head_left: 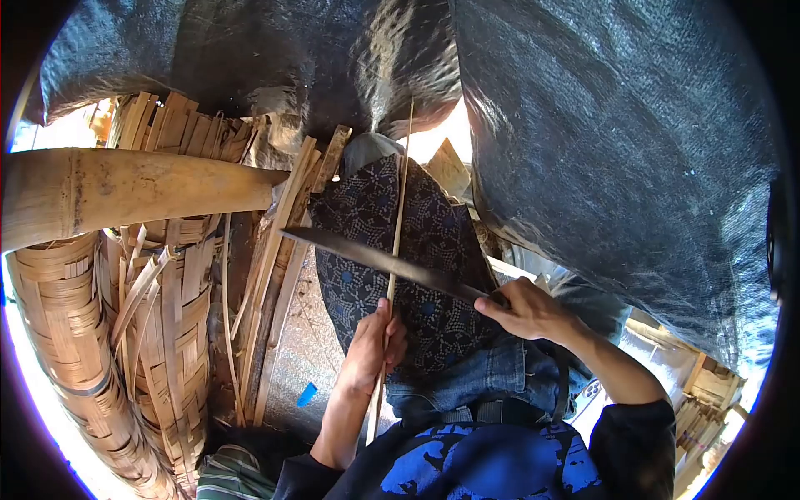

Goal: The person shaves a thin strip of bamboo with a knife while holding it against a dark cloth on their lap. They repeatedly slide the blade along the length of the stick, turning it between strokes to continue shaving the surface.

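My right hand (523, 310) is closed around the handle of a long-bladed knife (367, 257), whose blade points to the left. The blade crosses a thin bamboo strip (401, 204) just above my other hand. That strip runs lengthwise over my lap, its far end near the dark sheeting and its near end by my belt. My left hand (377, 343) grips it, thumb pointing along it. Beneath both lies a dark patterned cloth (442, 225), spread over my legs and jeans (467, 379).
A thick bamboo pole (150, 190) juts in from the left above woven bamboo rolls (71, 325). Long wooden slats (275, 267) lean beside my lap. Black sheeting (600, 150) hangs ahead and to the right. A small blue scrap (307, 394) lies on the floor.
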`<state>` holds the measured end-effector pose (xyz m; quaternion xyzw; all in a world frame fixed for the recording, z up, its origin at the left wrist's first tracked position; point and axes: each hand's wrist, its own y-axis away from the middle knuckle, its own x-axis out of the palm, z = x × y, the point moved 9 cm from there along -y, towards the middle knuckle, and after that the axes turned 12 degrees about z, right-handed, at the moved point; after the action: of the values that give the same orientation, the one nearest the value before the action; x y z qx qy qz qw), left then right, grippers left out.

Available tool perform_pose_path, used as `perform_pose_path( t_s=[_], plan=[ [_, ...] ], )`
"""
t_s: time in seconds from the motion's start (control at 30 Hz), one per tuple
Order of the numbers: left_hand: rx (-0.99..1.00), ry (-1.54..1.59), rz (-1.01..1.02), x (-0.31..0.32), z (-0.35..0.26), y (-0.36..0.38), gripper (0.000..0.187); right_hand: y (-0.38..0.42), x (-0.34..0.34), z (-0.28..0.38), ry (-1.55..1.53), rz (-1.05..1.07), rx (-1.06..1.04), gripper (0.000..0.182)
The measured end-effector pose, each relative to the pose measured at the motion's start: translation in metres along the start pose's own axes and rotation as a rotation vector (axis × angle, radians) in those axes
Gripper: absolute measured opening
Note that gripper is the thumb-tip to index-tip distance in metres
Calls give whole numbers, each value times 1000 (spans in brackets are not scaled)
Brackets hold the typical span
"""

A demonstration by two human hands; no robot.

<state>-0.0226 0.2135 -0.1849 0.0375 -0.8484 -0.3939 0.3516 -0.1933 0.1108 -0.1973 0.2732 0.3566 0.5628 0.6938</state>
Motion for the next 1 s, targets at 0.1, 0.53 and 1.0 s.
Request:
perform_pose_path(
  t_s=[0.1,0.53,1.0],
  plan=[
    [-4,0,-18,-3,3,-1,44,0,1,-8,63,-80,38,71],
    [20,84,-49,0,12,14,43,4,-2,21,116,-247,-274,65],
    [46,252,36,6,9,9,40,-17,-17,15,-95,-108,33,68]
  ],
)
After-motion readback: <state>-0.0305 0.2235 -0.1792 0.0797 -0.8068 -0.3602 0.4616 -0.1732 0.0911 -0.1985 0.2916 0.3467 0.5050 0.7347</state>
